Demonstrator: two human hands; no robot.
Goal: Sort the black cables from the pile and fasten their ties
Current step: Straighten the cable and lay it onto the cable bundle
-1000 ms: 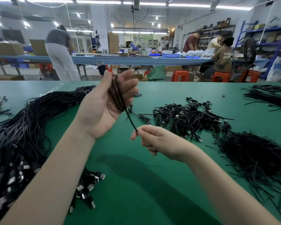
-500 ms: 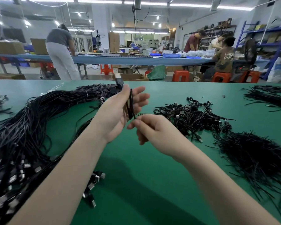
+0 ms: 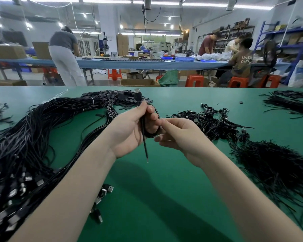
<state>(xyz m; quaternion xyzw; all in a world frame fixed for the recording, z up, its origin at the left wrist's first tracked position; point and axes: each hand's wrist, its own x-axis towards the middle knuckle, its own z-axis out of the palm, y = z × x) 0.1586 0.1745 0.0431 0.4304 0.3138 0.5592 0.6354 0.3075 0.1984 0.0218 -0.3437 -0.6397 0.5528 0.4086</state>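
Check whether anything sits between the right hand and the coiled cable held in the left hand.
Nothing visible does. The right hand is already at the coiled cable gripped in the left hand, fingertips meeting at the loop. A loose black tail hangs below the coil, clear of the right hand.

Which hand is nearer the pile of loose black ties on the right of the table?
Right. The right hand is at centre, with the pile of loose black ties lying off to its right. The left hand, gripping the coiled cable, sits beyond it on the far side.
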